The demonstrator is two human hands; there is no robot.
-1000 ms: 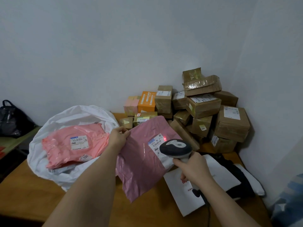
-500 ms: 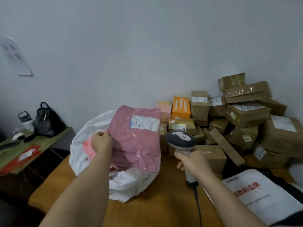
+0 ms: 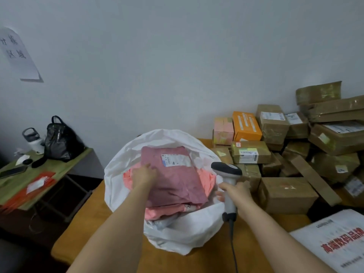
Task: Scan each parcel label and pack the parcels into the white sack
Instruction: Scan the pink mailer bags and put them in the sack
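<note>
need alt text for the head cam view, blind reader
A person's left hand presses a mauve mailer parcel into an open white sack on a wooden table, while the right hand holds a barcode scanner. Taped cardboard boxes pile up at right.

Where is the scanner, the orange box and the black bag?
scanner [image 3: 226,168]: head view, on its dark head.
orange box [image 3: 246,126]: head view, on its top face.
black bag [image 3: 61,141]: head view, on its front side.

Plain grey wall [image 3: 157,66], green side table [image 3: 49,170] at left.
</note>
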